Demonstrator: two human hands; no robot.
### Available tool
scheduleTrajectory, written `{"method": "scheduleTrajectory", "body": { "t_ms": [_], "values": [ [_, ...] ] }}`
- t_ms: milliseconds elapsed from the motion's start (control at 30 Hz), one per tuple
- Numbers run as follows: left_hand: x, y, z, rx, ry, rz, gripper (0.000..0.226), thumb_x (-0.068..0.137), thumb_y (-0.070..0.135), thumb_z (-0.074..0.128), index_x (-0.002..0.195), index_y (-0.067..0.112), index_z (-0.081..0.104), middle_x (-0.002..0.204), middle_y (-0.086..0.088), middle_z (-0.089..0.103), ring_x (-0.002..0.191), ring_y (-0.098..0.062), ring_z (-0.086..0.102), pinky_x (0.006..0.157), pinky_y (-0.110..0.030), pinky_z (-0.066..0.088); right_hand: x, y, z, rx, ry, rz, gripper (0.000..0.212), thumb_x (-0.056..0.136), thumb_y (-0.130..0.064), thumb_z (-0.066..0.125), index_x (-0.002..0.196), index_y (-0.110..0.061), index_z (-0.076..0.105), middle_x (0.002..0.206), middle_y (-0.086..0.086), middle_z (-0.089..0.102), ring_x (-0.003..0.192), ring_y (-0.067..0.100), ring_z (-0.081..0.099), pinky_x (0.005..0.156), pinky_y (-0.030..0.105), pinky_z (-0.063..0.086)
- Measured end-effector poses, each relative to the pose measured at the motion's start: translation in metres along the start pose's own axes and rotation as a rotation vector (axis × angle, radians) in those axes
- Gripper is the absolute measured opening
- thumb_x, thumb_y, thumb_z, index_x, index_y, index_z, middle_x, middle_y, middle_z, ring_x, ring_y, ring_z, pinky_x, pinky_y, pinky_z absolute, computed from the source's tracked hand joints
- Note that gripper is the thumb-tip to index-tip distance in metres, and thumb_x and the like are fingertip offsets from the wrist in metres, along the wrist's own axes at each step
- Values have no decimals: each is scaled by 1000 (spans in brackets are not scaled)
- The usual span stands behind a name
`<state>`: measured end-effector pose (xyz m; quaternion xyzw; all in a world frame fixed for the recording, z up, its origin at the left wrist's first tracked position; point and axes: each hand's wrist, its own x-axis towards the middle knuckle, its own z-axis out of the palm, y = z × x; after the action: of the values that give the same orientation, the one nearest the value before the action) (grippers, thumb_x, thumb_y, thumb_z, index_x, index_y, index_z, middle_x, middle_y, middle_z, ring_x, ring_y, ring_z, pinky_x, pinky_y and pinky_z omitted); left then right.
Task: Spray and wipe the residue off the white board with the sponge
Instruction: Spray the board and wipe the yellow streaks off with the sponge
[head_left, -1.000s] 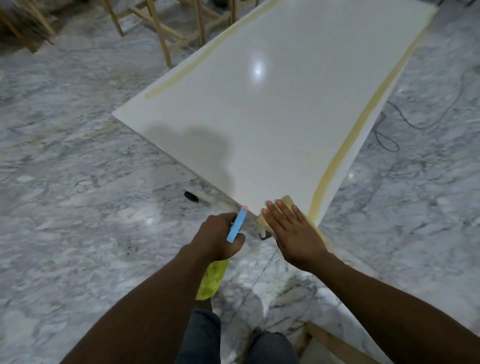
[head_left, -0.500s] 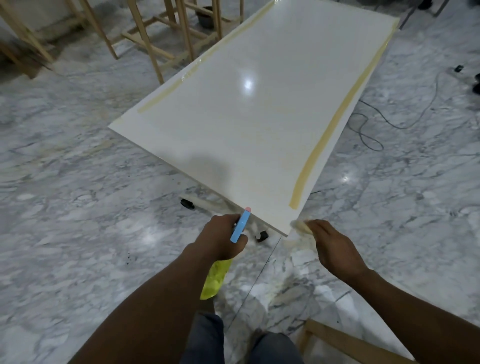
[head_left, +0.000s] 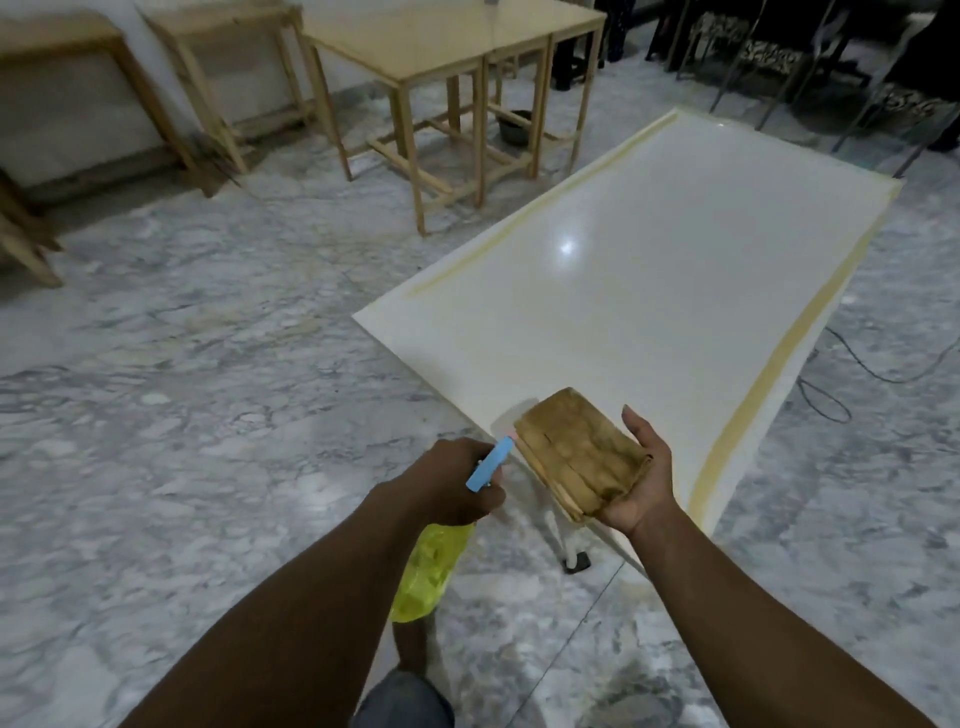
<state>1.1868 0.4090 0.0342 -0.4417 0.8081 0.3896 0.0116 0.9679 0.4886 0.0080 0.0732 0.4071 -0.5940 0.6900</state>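
The white board (head_left: 623, 291) lies flat on a low stand, glossy, with yellowish residue strips (head_left: 769, 364) running along its right and left edges. My right hand (head_left: 641, 478) is turned palm up over the board's near corner and holds a dirty brown sponge (head_left: 576, 452), lifted off the surface. My left hand (head_left: 457, 480) grips a yellow spray bottle (head_left: 428, 571) by its neck, its blue trigger nozzle (head_left: 488, 464) pointing up toward the sponge. The bottle's body hangs below my fist.
Marble floor all around. Light wooden tables (head_left: 447, 78) stand at the back left and centre. Dark chairs (head_left: 779, 57) line the back right. A black cable (head_left: 852, 374) trails on the floor right of the board. A stand foot (head_left: 576, 561) sits under the near corner.
My right hand has lifted the sponge off the board's near corner and turned it palm up. The camera has tilted up, showing the tables and the room. My left hand holds the bottle as before.
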Motion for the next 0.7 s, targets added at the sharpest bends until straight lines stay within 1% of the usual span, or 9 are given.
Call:
{"method": "scheduleTrajectory", "body": {
  "t_ms": [67,200,300,367,433,500,567,633,700],
  "values": [
    [15,-24,-27,6,-11,7,15,88,23,66,98,12,70,95,-3,72,72,-14,64,80,-36,60,32,4,40,-66,-43,66,70,81,-49,66,139,-12,57,144,16,54,132,35,52,113,48,34],
    [50,-81,-79,31,-17,-4,10,87,27,68,90,18,67,89,1,68,77,-18,65,70,-29,49,102,13,111,-197,-41,156,59,82,-42,65,131,-9,63,138,14,58,117,35,57,108,44,40],
    [75,-123,-116,73,4,-30,17,89,34,67,80,24,56,82,-1,65,71,-21,62,66,-33,46,152,25,163,-268,-29,196,46,87,-40,59,115,-6,70,112,18,69,95,34,67,86,42,55],
    [91,-147,-138,82,11,-74,28,88,38,67,70,26,50,73,1,60,64,-21,59,59,-31,42,181,29,192,-322,-22,216,42,88,-39,55,103,-5,75,98,18,72,83,32,69,75,40,56],
    [106,-170,-158,67,25,-122,33,85,43,68,65,31,44,70,5,58,63,-20,58,57,-29,39,209,30,220,-398,5,200,39,89,-36,54,99,-4,73,91,17,72,76,30,69,69,37,57],
    [121,-192,-178,60,30,-146,24,84,41,68,72,32,49,80,4,64,75,-22,64,65,-32,47,244,26,249,-537,66,104,35,92,-28,53,106,-4,72,95,18,74,81,32,72,69,40,61],
    [130,-209,-192,28,59,-172,12,84,35,66,84,24,60,90,1,69,84,-24,65,76,-37,52,280,20,270,-917,131,-117,36,89,-23,53,120,-16,69,106,10,73,94,29,70,81,41,60],
    [138,-227,-197,-13,112,-188,14,86,29,66,92,16,65,91,-2,71,85,-26,66,77,-39,53,310,14,290,-1308,133,-372,37,93,-19,49,127,-27,61,108,-1,67,91,21,64,74,32,50],
    [142,-237,-196,-54,173,-200,13,86,26,66,94,16,66,87,-4,71,82,-26,66,74,-39,53,337,9,302,-1530,46,-531,43,96,-17,45,136,-30,53,108,-4,62,88,18,61,73,28,45]
  ]
}}
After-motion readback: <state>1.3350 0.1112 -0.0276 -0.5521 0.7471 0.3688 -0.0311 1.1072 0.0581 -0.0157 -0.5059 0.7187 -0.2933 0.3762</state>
